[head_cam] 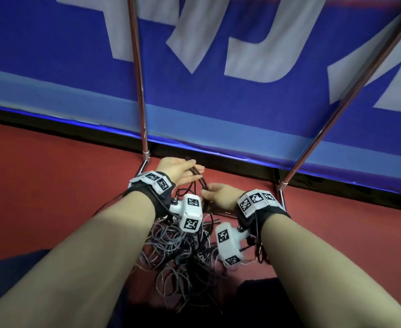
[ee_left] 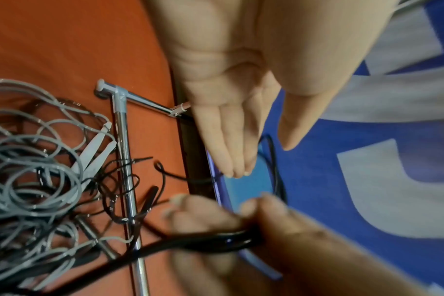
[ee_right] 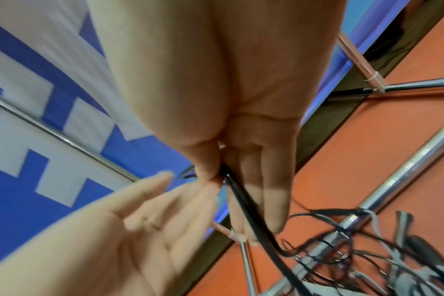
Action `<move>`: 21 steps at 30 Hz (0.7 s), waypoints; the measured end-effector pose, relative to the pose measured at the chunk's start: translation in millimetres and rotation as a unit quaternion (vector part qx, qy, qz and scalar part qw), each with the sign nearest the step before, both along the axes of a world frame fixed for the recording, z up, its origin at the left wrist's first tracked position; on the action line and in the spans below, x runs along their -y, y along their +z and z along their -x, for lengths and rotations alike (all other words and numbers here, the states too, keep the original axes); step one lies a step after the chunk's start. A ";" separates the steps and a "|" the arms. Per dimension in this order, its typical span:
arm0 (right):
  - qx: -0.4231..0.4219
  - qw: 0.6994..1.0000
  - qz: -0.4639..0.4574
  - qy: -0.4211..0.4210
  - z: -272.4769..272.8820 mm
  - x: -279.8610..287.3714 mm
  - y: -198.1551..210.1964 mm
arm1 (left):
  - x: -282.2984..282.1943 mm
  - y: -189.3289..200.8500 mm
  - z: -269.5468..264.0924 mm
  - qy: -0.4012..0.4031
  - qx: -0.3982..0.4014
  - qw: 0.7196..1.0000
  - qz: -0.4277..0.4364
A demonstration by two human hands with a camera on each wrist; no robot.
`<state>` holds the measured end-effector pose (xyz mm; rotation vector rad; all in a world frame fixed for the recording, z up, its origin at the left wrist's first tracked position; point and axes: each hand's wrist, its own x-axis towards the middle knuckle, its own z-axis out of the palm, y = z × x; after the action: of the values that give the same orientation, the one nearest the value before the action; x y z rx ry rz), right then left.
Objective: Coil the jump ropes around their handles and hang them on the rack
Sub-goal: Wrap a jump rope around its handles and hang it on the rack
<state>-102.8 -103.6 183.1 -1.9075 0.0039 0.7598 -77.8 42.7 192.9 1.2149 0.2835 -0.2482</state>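
A pair of slim black jump rope handles lies side by side, and my right hand pinches them between thumb and fingers. Their black cord trails down into a tangled pile of grey and black ropes on the red floor. My left hand is held just beyond, palm up with fingers straight, against the far end of the handles without gripping them. In the left wrist view the right hand is blurred around the black handles. The chrome rack's uprights rise behind the hands.
The rack's base bar lies on the floor under the ropes, with a second upright to the right. Two grey handles lie in the pile. A blue banner with white letters stands behind. My dark-clothed knees frame the pile.
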 end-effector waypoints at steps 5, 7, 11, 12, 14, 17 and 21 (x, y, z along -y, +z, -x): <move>0.020 0.993 -0.055 -0.104 -9.1 -5.7 53.3 | 1.8 15.1 6.5 -0.073 -0.018 0.992 -0.099; 0.035 0.983 -0.097 -0.149 -14.3 -2.0 72.7 | 2.1 20.2 9.3 -0.184 0.008 0.967 -0.179; 0.029 0.966 -0.188 -0.173 -17.7 -3.0 100.4 | 4.0 23.7 15.8 -0.331 0.081 0.888 -0.310; 0.029 0.962 -0.206 -0.177 -19.4 -3.9 105.0 | 5.2 25.1 17.6 -0.326 0.093 0.888 -0.309; 0.034 0.953 -0.237 -0.184 -23.1 -5.6 113.1 | 4.6 26.7 17.7 -0.310 0.111 0.894 -0.304; 0.053 0.928 -0.305 -0.209 -30.5 -3.9 121.6 | -1.9 25.1 16.2 -0.290 0.128 0.881 -0.352; 0.087 0.879 -0.408 -0.230 -43.1 2.4 136.4 | -8.5 21.1 11.1 -0.258 0.140 0.893 -0.342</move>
<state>-59.7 -106.1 319.5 -1.0845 0.0212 0.1907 -88.9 51.2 214.0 1.9999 -0.2433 -0.4492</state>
